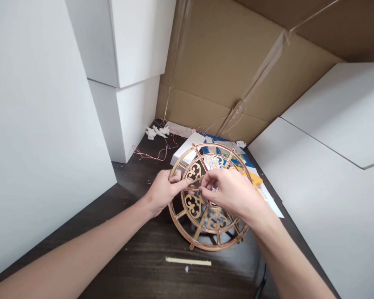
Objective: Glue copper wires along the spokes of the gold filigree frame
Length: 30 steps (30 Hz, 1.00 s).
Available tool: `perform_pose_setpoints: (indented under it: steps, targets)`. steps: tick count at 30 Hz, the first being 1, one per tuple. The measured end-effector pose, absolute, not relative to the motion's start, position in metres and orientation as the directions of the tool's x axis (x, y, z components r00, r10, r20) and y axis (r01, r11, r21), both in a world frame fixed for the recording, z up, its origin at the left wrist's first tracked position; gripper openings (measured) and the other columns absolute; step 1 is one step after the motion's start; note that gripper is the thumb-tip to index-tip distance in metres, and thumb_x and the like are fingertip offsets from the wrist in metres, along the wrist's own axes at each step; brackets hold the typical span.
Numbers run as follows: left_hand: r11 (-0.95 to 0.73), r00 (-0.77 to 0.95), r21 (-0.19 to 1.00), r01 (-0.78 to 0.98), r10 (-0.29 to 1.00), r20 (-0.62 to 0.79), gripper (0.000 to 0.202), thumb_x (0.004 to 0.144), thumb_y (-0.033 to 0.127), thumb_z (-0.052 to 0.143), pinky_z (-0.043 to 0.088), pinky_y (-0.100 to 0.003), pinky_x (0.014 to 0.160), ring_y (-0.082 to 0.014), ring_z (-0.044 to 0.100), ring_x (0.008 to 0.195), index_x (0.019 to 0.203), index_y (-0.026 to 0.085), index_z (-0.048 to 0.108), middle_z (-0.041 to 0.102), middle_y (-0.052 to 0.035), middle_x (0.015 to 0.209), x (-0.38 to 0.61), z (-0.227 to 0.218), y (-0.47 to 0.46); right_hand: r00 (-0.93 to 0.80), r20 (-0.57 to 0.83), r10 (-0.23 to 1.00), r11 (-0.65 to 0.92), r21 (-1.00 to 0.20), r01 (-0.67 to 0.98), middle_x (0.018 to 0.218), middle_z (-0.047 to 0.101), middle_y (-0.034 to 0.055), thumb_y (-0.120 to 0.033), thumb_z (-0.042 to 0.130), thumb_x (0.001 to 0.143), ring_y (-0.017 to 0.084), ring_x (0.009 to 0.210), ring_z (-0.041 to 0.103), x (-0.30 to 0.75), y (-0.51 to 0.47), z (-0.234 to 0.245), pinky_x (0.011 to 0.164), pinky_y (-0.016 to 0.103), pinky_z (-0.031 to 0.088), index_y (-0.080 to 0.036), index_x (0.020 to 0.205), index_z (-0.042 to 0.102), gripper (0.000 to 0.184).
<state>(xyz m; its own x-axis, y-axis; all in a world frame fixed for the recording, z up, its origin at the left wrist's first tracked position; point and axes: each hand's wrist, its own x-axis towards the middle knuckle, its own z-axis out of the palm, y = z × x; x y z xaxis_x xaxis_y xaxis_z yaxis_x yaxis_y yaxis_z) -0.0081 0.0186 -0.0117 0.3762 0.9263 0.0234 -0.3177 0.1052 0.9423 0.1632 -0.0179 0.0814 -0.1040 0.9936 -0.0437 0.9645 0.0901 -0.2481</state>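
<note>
A round golden lattice frame (205, 243) with scrolled cut-outs and spokes lies on the dark wooden table (137, 270). My left hand (163, 191) grips its left rim, thumb and fingers pinched near a spoke. My right hand (229, 191) rests over the frame's centre, fingers pinched together on something small and thin at the same spot; a ring shows on one finger. The fingertips of both hands almost touch. The frame's middle is partly hidden under my right hand.
Under the frame lies a colourful printed sheet (262, 189). Thin red wires (157, 153) and white scraps (157, 132) lie at the back. A pale stick (188, 261) lies near the front. White boxes (127, 83) stand left, white panels (324, 166) right, cardboard (237, 70) behind.
</note>
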Motion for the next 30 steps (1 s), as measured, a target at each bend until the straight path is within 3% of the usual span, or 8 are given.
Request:
perform_pose_setpoints:
  steps: [3,9,21,27,30]
  targets:
    - [0.103,0.381,0.943,-0.315,0.924,0.026,0.065,0.072,0.038,0.082,0.048,-0.023,0.064,-0.0095,0.042,0.064,0.065,0.021,0.02,0.034,0.0053,0.065,-0.0082,-0.012,0.0185,-0.095,-0.072,0.993,0.079,-0.201,0.976,0.075,0.066,0.0008,-0.019,0.065,0.079,0.005,0.065,0.05,0.1593,-0.0163,0.0846,0.059,0.017,0.029,-0.015,0.081,0.073,0.009]
    - [0.091,0.395,0.944,-0.318,0.918,0.044,0.063,0.074,0.036,0.081,0.048,-0.023,0.064,-0.0094,0.042,0.063,0.066,0.021,0.02,0.035,0.0052,0.065,-0.0091,-0.009,0.018,-0.125,-0.1,0.987,0.107,-0.171,0.979,0.08,0.066,0.0,-0.026,0.067,0.085,0.006,0.071,0.055,0.1657,-0.0155,0.0854,0.067,0.017,0.038,-0.014,0.087,0.072,0.013]
    - [0.168,0.501,0.92,-0.354,0.865,0.035,0.049,0.064,0.015,0.074,0.06,-0.031,0.08,-0.0161,0.068,0.075,0.07,0.022,0.025,0.06,0.0016,0.076,-0.0124,-0.0049,0.022,-0.19,-0.061,0.98,0.188,-0.04,0.981,0.089,0.069,0.0009,-0.023,0.059,0.086,0.013,0.081,0.06,0.1648,-0.0189,0.0895,0.066,0.024,0.027,-0.022,0.086,0.073,0.014]
    - [0.21,0.515,0.913,-0.349,0.857,0.0,0.049,0.063,0.013,0.074,0.064,-0.04,0.085,-0.0223,0.075,0.082,0.069,0.022,0.026,0.061,0.002,0.075,-0.0124,-0.0049,0.0237,-0.199,-0.07,0.978,0.2,0.006,0.98,0.089,0.068,-0.0019,-0.024,0.057,0.09,0.012,0.081,0.06,0.1638,-0.0187,0.0896,0.065,0.024,0.025,-0.024,0.087,0.071,0.014]
    - [0.216,0.513,0.915,-0.339,0.859,-0.013,0.051,0.063,0.011,0.074,0.064,-0.04,0.088,-0.0223,0.074,0.085,0.068,0.022,0.025,0.06,0.0015,0.076,-0.013,-0.0052,0.0242,-0.209,-0.086,0.974,0.213,0.05,0.976,0.089,0.068,-0.0009,-0.025,0.057,0.09,0.013,0.08,0.06,0.1626,-0.0156,0.0906,0.064,0.024,0.024,-0.022,0.087,0.07,0.014]
